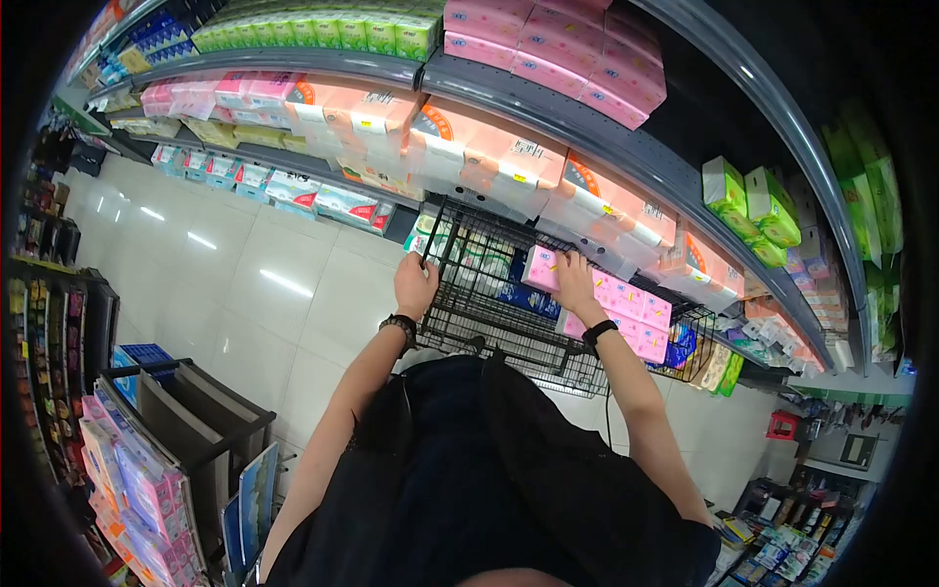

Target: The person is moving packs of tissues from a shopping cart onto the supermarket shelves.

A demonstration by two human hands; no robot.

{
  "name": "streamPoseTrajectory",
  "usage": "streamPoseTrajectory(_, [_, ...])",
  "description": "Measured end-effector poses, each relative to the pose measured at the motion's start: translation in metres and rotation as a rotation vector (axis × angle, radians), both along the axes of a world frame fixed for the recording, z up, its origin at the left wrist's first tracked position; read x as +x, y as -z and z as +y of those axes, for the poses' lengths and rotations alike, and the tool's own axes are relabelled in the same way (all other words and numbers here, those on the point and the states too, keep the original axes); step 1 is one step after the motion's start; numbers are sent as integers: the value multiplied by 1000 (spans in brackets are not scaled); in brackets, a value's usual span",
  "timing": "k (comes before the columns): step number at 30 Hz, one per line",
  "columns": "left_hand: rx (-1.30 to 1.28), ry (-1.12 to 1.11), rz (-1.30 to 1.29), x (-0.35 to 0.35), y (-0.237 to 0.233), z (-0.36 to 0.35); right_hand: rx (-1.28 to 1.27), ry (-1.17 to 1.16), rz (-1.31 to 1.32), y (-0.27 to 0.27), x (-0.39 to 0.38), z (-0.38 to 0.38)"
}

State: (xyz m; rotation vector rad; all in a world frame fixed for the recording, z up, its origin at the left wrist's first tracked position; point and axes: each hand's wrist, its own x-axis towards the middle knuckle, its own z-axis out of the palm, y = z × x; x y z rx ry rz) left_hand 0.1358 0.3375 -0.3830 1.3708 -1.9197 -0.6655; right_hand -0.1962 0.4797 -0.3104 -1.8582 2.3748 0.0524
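My left hand (418,285) is closed around the edge of a black wire shopping cart (460,306), at its left end. My right hand (575,283) grips a pink tissue pack (541,266) from above, over the middle of the cart. Beside that hand, several more pink tissue packs (636,315) lie in rows in the cart's right part. A dark blue package (523,296) is partly visible through the wires beneath the held pack. Farther right in the cart is a bright blue package (682,344). My right fingertips are partly hidden behind the pack.
Shelves with orange-and-white tissue packages (494,157) run close along the cart's far side. Pink packs (558,49) sit on the shelf above, near a grey shelf edge (548,98). At the lower left stands a dark rack (210,411) beside stacked tissue packages (137,470). The floor (264,264) is shiny tile.
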Motion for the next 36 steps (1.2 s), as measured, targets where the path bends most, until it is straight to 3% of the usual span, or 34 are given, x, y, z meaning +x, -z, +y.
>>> streamPoseTrajectory(5, [-5, -43, -5, -1, 2, 0, -155, -21, 62, 46, -12, -7])
streamPoseTrajectory(11, [13, -54, 18, 2, -2, 0, 8, -27, -37, 24, 15, -17])
streamPoseTrajectory(13, [15, -42, 35, 4, 0, -1, 93, -71, -181, -25, 42, -22])
streamPoseTrajectory(15, [5, -52, 29, 1, 3, 0, 21, -248, -382, -70, 60, -22])
streamPoseTrajectory(19, [41, -26, 0, -1, 4, 0, -145, -416, -732, -227, 81, -28])
streamPoseTrajectory(23, [24, -19, -22, -1, 7, -1, -482, -483, -511, -319, 36, -45])
streamPoseTrajectory(25, [26, -27, -20, 0, 8, -1, -598, -370, -454, -347, 2, -65])
streamPoseTrajectory(29, [7, -42, 0, -1, 3, 0, -641, -174, -657, -374, -70, -123])
streamPoseTrajectory(32, [-34, -58, -11, -1, 3, 1, -780, -207, -611, -368, -122, -174])
streamPoseTrajectory(36, [-45, -50, -18, -1, 2, 1, -621, -56, -645, -371, -186, -227])
